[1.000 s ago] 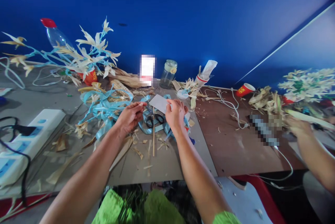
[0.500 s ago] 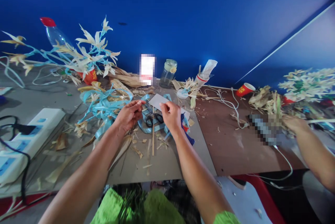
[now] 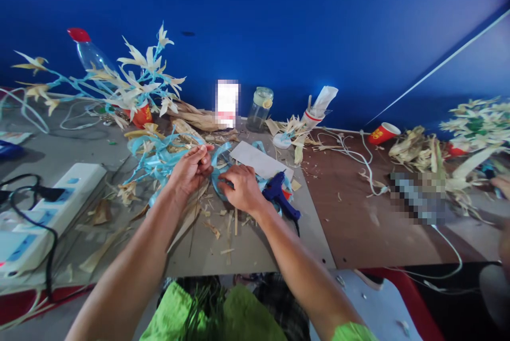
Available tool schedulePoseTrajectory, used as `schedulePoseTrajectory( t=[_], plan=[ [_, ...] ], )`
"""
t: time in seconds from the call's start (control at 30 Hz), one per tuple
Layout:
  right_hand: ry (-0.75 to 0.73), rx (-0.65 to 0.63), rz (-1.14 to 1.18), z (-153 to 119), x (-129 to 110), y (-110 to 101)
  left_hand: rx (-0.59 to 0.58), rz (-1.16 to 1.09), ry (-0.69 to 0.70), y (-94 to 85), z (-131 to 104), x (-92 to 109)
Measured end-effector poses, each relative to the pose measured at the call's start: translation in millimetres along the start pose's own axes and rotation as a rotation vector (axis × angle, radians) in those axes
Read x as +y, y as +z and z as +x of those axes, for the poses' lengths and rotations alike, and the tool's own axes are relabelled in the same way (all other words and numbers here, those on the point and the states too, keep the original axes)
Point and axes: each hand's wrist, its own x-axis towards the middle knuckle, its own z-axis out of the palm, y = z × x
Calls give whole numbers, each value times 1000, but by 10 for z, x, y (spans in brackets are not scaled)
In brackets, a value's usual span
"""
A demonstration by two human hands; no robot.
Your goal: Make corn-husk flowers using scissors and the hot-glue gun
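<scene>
My left hand (image 3: 194,169) is closed in a pinch above the middle of the table; anything between its fingertips is too small to make out. Blue ribbon (image 3: 149,152) lies heaped just left of it. Bent and partly hidden, the fingers of my right hand (image 3: 241,187) reach down where black scissors lay earlier; whether they grip anything does not show. A whitish card (image 3: 261,160) lies flat behind the right hand. Close to its right side rests a blue glue gun (image 3: 277,192). A thin stick (image 3: 236,221) pokes out below that hand.
A white power strip (image 3: 59,219) with black cords occupies the left. Husk flowers (image 3: 145,65) stand in a red cup (image 3: 141,115) at the back left. A jar (image 3: 258,110) stands by the wall. A phone (image 3: 412,197) and a co-worker's hand (image 3: 502,186) are at right.
My right hand has let go of the card and moved down and left over the scissors' spot. The card now lies flat. The left hand stays pinched; the co-worker's arm has drawn back rightward.
</scene>
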Motion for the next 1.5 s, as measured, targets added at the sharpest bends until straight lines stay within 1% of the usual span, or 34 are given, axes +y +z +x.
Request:
schedulePoseTrajectory(
  t=[0.2, 0.27, 0.4, 0.5, 0.57, 0.7, 0.73, 0.83, 0.9, 0.97, 1.07, 1.17, 1.23, 1.27, 1.33, 1.37, 1.43, 1.5],
  plan=[
    [-24, -48, -37, -23, -44, 26, 21, 2, -3, 11, -12, 6],
    [-54, -72, -46, -31, -59, 26, 22, 4, -12, 14, -9, 3],
    [-206, -151, -105, -54, -123, 59, -2, -38, 17, 5, -3, 34],
    [-305, -240, -140, -66, -175, 106, -36, -128, 40, -22, -1, 101],
    [-356, -268, -144, -68, -205, 122, -56, -189, 56, -40, -5, 152],
    [-388, -197, -69, -76, -259, 96, -65, -273, 73, -46, -29, 220],
    [-393, -199, -24, -83, -272, 88, -65, -292, 75, -42, -35, 228],
    [-408, -256, 104, -113, -309, 103, -65, -334, 70, -27, -45, 238],
    [-402, -277, 123, -130, -328, 160, -63, -348, 58, -18, -50, 242],
    [-415, -272, 99, -134, -337, 240, -69, -365, 57, -7, -58, 245],
    [-467, -224, 69, -113, -317, 329, -83, -385, 70, 13, -78, 256],
    [-441, -93, 51, -69, -227, 279, -72, -374, 77, 24, -93, 282],
    [-355, 43, 49, -30, -110, 160, -60, -356, 82, 17, -90, 303],
    [-297, 141, 66, -9, -38, 84, -56, -342, 84, 12, -85, 309],
    [-186, 328, 165, 30, 115, -77, -50, -289, 76, 8, -72, 299],
    [-150, 393, 232, 45, 186, -153, -46, -241, 62, 14, -65, 279],
    [-127, 423, 332, 60, 297, -278, -27, -104, 18, 48, -59, 208],
    [-143, 385, 375, 58, 354, -357, 26, 66, -37, 103, -67, 111]
  ],
)
